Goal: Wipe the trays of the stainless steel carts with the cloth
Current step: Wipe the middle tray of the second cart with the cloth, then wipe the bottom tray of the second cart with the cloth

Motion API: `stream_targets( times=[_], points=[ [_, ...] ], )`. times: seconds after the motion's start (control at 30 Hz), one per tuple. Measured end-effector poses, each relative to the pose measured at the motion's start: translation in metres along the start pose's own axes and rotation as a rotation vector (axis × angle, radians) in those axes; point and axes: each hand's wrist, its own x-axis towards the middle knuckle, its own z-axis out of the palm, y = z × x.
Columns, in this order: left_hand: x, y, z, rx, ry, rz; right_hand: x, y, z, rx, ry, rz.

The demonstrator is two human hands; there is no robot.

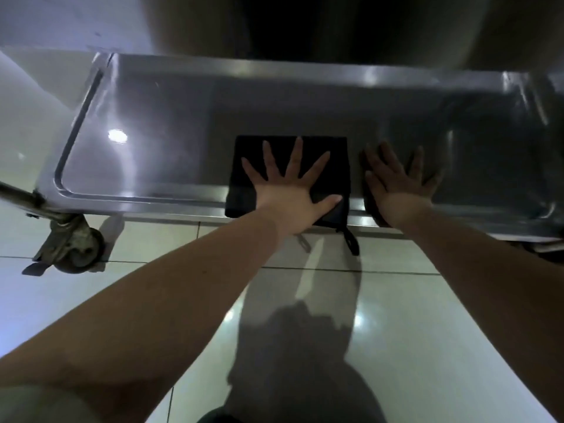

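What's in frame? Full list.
tray: one, silver steel, low on the cart, across the middle of the view
cloth: one, black, folded, on the tray's near edge, a tag hanging off it
wheel: one, grey, under the cart's corner at the image left
floor: pale glossy tiles, below the cart
left hand: one, fingers spread, pressing flat on the cloth
right hand: one, fingers spread, flat on the bare tray beside the cloth

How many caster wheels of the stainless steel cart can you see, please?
1: a grey caster wheel under the near left corner of the shiny stainless steel tray. Others may be hidden beneath the tray or out of frame.
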Motion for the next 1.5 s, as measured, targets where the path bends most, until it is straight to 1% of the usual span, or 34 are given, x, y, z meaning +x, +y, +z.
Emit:
stream_targets(
  times=[0.1,0.13,0.2,0.23,0.27,0.33,0.37,0.4,0.43,0.5,0.53,0.6,0.63,0.7,0.77,0.87,0.93,1.0,1.07,1.17,1.27,1.4,1.5],
  points=[
    [0.013,0.068,-0.006,-0.001,-0.056,0.022,0.009,0.009,-0.012,0.444,0.151,0.101],
    [0.014,0.083,-0.008,-0.009,-0.08,0.02,0.013,0.012,-0.018,0.54,0.194,0.103],
    [0.017,0.097,-0.013,-0.098,-0.092,0.007,0.022,0.016,-0.027,0.599,0.243,0.073],
    [0.018,0.093,-0.018,-0.166,-0.063,-0.012,0.026,0.017,-0.03,0.57,0.243,0.046],
    [0.019,0.084,-0.023,-0.209,0.009,-0.035,0.03,0.016,-0.032,0.515,0.225,0.006],
    [0.025,0.052,-0.033,-0.163,0.237,-0.085,0.035,0.01,-0.031,0.364,0.138,-0.071],
    [0.029,0.032,-0.037,-0.111,0.292,-0.1,0.037,0.006,-0.028,0.286,0.092,-0.09],
    [0.034,0.014,-0.039,-0.071,0.285,-0.092,0.039,0.001,-0.025,0.216,0.073,-0.098],
    [0.038,0.0,-0.04,-0.047,0.239,-0.056,0.039,-0.003,-0.023,0.153,0.081,-0.094],
    [0.041,-0.012,-0.04,-0.03,0.144,0.023,0.036,-0.011,-0.026,0.053,0.157,-0.072],
    [0.041,-0.012,-0.04,-0.033,0.142,0.047,0.032,-0.014,-0.03,0.023,0.195,-0.07],
    [0.036,-0.008,-0.048,-0.077,0.194,0.05,0.017,-0.023,-0.04,-0.006,0.219,-0.086],
    [0.032,-0.007,-0.055,-0.11,0.206,0.029,0.007,-0.028,-0.045,-0.007,0.201,-0.103],
    [0.018,-0.009,-0.071,-0.162,0.165,0.0,-0.018,-0.036,-0.053,0.02,0.148,-0.147],
    [-0.005,-0.015,-0.083,-0.189,0.143,0.008,-0.046,-0.04,-0.062,0.013,0.116,-0.217],
    [-0.053,-0.031,-0.096,-0.194,0.248,0.051,-0.079,-0.05,-0.083,0.007,0.074,-0.324],
    [-0.09,-0.046,-0.114,-0.177,0.251,0.051,-0.104,-0.066,-0.105,0.042,0.081,-0.432],
    [-0.129,-0.066,-0.143,-0.165,0.192,0.076,-0.129,-0.086,-0.128,0.098,0.079,-0.566],
    [-0.17,-0.087,-0.183,-0.137,0.145,0.098,-0.16,-0.115,-0.16,0.081,0.001,-0.651],
    [-0.229,-0.12,-0.253,-0.083,0.192,0.156,-0.197,-0.16,-0.214,0.061,-0.034,-0.76],
    [-0.28,-0.151,-0.332,-0.075,0.224,0.169,-0.234,-0.204,-0.281,0.111,-0.137,-0.813],
    [-0.35,-0.182,-0.455,-0.029,0.274,0.147,-0.286,-0.266,-0.383,0.254,-0.174,-0.877],
    [-0.409,-0.199,-0.561,0.032,0.337,0.115,-0.328,-0.317,-0.474,0.302,-0.156,-0.979]
  ],
)
